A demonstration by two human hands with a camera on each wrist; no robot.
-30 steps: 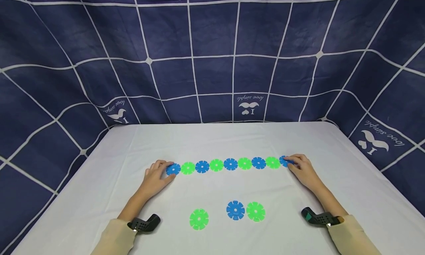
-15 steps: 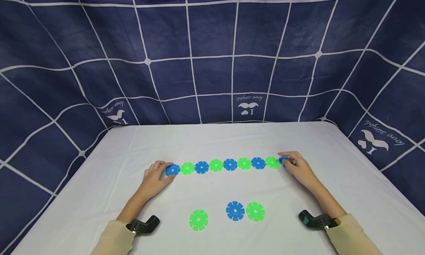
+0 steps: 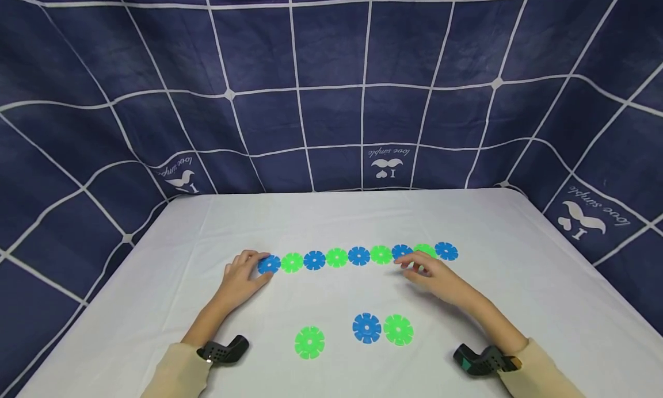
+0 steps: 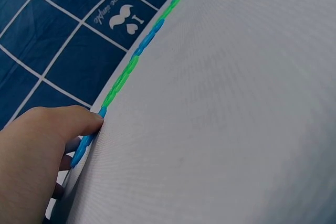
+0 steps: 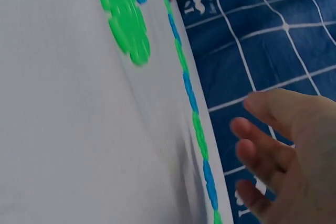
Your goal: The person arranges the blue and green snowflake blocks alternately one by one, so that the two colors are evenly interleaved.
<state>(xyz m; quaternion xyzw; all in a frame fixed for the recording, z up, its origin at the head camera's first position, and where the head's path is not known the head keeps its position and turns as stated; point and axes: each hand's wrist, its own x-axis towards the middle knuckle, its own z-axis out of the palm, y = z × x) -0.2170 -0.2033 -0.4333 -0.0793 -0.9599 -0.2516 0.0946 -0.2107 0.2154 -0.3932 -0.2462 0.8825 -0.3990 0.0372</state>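
Alternating blue and green notched discs form a long row across the white cloth, from a blue disc [image 3: 270,264] at the left end to a blue disc [image 3: 446,251] at the right end. My left hand [image 3: 242,282] grips the left-end blue disc between thumb and fingers; in the left wrist view the thumb and fingertips are on that blue disc [image 4: 80,151]. Over the row's right part hovers my right hand [image 3: 437,278], fingers loosely bent and holding nothing, partly covering a green disc [image 3: 426,249]. The right wrist view shows the right hand [image 5: 289,150] with its fingers apart.
Nearer the front edge lie a green disc [image 3: 309,342], a blue disc [image 3: 366,328] and another green disc [image 3: 398,329]. Behind the table hangs a dark blue curtain [image 3: 331,116] with white lines.
My right hand has let go of the right-end blue disc and moved left and slightly toward the front. My left hand has stayed at the left-end disc.
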